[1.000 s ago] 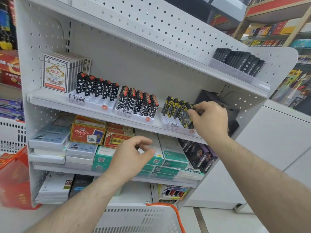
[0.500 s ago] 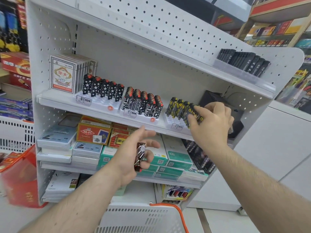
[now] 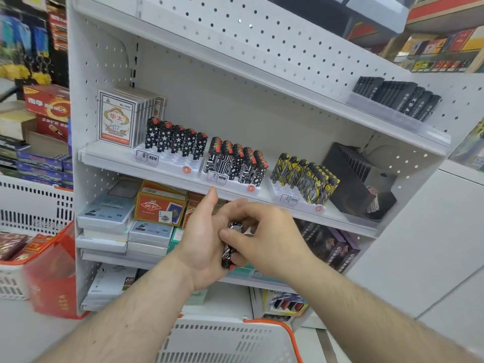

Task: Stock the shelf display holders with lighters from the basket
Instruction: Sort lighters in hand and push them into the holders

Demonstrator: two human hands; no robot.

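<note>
Both hands are meeting in front of the white shelf unit (image 3: 110, 82), just below the front edge of the middle shelf. The left hand (image 3: 203, 241) is holding a black-and-white patterned lighter (image 3: 230, 246) in its curled fingers, with the thumb pointing up toward the shelf edge. The lighter is standing nearly upright, with its red end at the bottom. The right hand (image 3: 264, 235) is pinching the upper part of the same lighter, its thumb pressing on the front and the other fingers curling over the top. On the middle shelf three white display holders are standing side by side: the star-pattern holder (image 3: 170, 159) at the left is carrying a row of black lighters with white stars (image 3: 175, 138), the middle holder (image 3: 230, 183) is carrying black-and-white lighters with red tops (image 3: 235, 159), and the right holder (image 3: 293, 197) is carrying yellow-and-black lighters (image 3: 305, 176). Packs of playing cards (image 3: 116, 119) are standing beside the star row, at its left. The white basket (image 3: 230, 341) with an orange handle is sitting at the bottom, below the forearms; I cannot tell what is inside it.
</note>
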